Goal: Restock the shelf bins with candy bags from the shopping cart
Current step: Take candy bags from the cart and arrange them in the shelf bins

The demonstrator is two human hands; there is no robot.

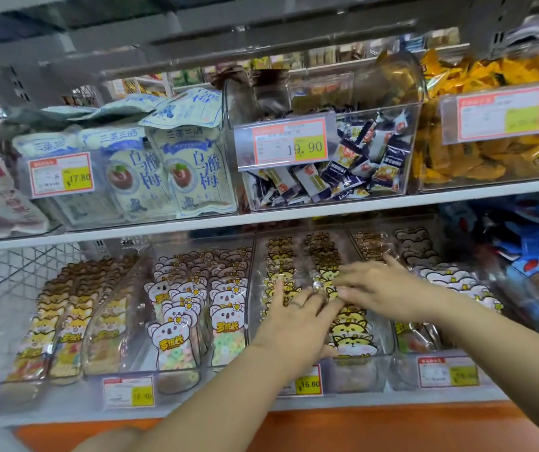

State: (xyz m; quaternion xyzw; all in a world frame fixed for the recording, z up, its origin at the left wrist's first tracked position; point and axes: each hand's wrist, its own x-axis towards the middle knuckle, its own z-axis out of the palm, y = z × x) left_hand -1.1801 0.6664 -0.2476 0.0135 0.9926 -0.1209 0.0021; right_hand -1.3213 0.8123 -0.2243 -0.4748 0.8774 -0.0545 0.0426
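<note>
Restocking of the lower shelf [229, 407], head view. Both hands work in the clear bin [388, 334] that stands at the shelf's front edge, right of its middle, above a yellow price tag [308, 383].

The left hand [294, 316] lies flat on the tops of the cat-faced candy bags [353, 331]. Its fingers are straight and slightly spread, with a ring [295, 303] on one of them. It presses on the bags and grips nothing.

The right hand [383, 288] reaches in from the right. Its fingers are stretched out over the same row and its thumb is raised. Blur softens the fingertips, but no pinch shows.

The bags stand upright in rows running from the front wall of the bin toward the back of the shelf. The neighbouring bin to the left holds koala bags [171, 340]. The upper shelf [294, 212] carries other sweets. The shopping cart is not in view.

Step in hand, as judged: settling and straightening bags already placed in the bin, not fetching new ones. The bin looks well filled toward the front.

The next move calls for even downward and backward pressure, so that the rows close up without toppling. After that the hands would turn to the cart for more bags. The crinkly wrappers are likely to slide against each other, so a loose push could tip the front bags over the bin wall.
</note>
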